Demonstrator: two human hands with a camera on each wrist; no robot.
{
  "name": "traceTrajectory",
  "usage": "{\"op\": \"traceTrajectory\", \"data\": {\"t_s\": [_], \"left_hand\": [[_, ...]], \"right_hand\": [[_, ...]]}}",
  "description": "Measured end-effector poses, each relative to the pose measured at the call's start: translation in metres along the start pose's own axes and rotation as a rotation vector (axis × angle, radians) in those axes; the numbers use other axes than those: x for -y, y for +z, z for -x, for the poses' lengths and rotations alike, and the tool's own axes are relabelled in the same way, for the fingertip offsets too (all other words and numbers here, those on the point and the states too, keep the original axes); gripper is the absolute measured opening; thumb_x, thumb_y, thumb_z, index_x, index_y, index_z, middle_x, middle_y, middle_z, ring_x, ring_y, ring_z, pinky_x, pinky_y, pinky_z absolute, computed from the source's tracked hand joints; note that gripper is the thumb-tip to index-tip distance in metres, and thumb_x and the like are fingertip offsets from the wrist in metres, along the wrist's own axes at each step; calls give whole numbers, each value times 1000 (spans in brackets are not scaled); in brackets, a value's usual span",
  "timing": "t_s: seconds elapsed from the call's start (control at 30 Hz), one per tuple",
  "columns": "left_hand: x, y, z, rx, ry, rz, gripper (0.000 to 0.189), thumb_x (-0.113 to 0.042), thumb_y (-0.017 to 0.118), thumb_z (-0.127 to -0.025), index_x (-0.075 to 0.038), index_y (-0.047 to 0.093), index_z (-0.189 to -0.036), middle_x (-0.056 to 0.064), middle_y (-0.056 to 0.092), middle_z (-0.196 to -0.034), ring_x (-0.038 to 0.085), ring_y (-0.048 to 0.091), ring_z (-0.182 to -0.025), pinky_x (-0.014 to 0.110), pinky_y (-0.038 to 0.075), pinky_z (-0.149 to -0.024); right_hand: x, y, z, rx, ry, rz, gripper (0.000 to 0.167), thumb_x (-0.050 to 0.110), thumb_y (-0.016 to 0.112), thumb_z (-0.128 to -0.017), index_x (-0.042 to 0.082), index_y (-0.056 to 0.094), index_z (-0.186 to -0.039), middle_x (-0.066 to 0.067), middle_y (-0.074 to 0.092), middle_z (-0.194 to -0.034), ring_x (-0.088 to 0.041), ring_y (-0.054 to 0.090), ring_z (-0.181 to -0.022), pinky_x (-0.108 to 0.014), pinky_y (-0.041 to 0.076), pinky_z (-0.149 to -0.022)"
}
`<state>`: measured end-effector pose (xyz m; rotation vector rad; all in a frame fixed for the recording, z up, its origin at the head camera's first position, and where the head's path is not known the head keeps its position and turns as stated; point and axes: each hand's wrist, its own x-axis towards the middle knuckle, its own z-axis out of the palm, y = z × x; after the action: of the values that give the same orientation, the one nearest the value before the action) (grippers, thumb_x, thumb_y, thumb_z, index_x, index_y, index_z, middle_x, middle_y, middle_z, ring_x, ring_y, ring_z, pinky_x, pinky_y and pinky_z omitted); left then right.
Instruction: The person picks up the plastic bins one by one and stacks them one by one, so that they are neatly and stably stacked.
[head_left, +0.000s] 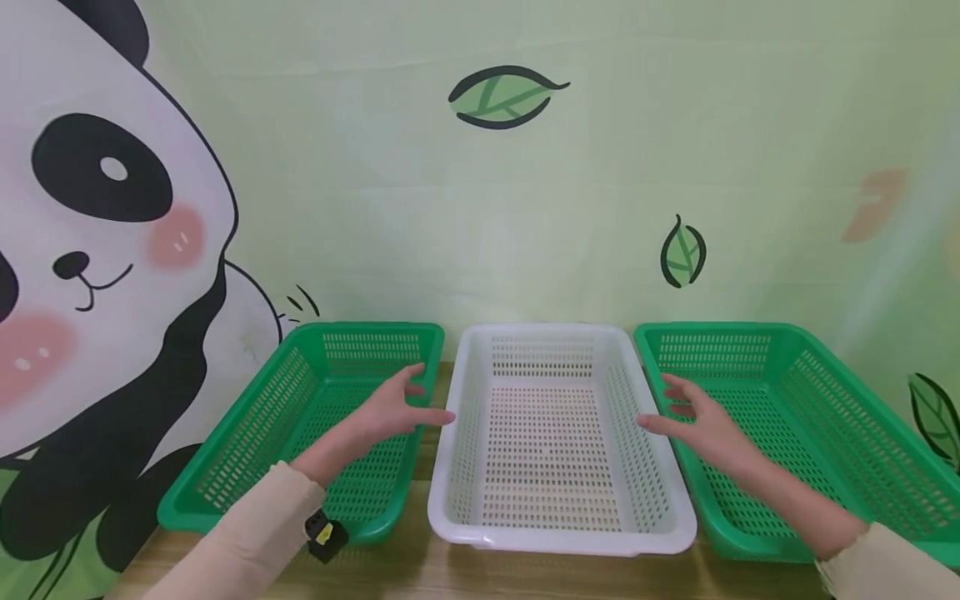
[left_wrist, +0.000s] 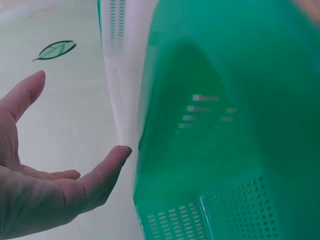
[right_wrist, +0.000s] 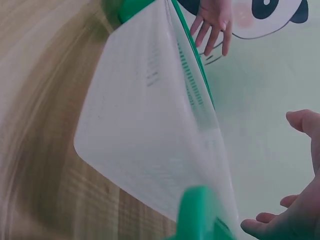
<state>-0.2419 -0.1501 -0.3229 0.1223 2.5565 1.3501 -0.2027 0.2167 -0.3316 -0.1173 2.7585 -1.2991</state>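
Head view: the white basket (head_left: pixel 561 442) sits at centre frame on the wooden table (head_left: pixel 420 575), between two green baskets (head_left: pixel 315 417) (head_left: pixel 795 425). The left hand (head_left: pixel 393 408) and right hand (head_left: pixel 701 425) hover at its long sides with fingers spread and relaxed, holding nothing.

Left wrist view: the left hand (left_wrist: pixel 37 195), lower left, has one fingertip right at the white rim (left_wrist: pixel 122 75); whether it touches is unclear.

Right wrist view: the right hand (right_wrist: pixel 295 210), lower right, lies loose just beside the white basket (right_wrist: pixel 150 130).

To take hold well, I judge both hands should close on the rims at matching mid-side spots, keeping the basket level and clear of its neighbours.
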Motion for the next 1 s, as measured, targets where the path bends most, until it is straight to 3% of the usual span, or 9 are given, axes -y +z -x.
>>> {"op": "traceTrajectory", "data": {"t_s": [0.37, 0.53, 0.67, 0.8, 1.0], "left_hand": [[-2, 19, 2, 7, -41, 7, 94, -28, 74, -74, -6, 15, -144, 25, 33, -137, 35, 59, -95, 52, 43, -86], [-1, 26, 0, 14, -26, 15, 94, -24, 76, -72, -4, 19, -143, 26, 36, -134, 32, 59, -93, 50, 46, -84], [1, 32, 0, 24, 15, 21, 91, -19, 77, -70, -2, 23, -141, 25, 46, -124, 28, 61, -88, 46, 50, -77], [2, 36, 0, 24, 34, -6, 86, -12, 77, -69, 0, 28, -139, 22, 52, -115, 27, 61, -88, 44, 51, -75], [2, 40, 2, -19, 37, -113, 81, 1, 74, -68, 3, 31, -137, 23, 51, -120, 34, 57, -100, 46, 50, -77]], "right_hand": [[0, 13, 7, 58, 34, -97, 94, 42, 61, -82, 1, 3, -144, -28, 18, -142, -45, 21, -127, -62, 32, -92], [1, 19, 9, 53, 31, -133, 94, 39, 62, -82, 0, 3, -144, -27, 22, -139, -43, 34, -121, -52, 46, -82], [1, 24, 11, 46, 33, -161, 95, 37, 65, -81, 0, 4, -144, -26, 24, -137, -40, 46, -112, -45, 50, -75], [1, 28, 13, 45, 57, -175, 97, 38, 65, -81, 0, 2, -144, -28, 19, -141, -40, 47, -112, -47, 49, -79], [-2, 31, 13, 28, 52, -195, 97, 36, 67, -80, -1, 4, -143, -28, 20, -141, -41, 45, -115, -46, 49, -79]]}}
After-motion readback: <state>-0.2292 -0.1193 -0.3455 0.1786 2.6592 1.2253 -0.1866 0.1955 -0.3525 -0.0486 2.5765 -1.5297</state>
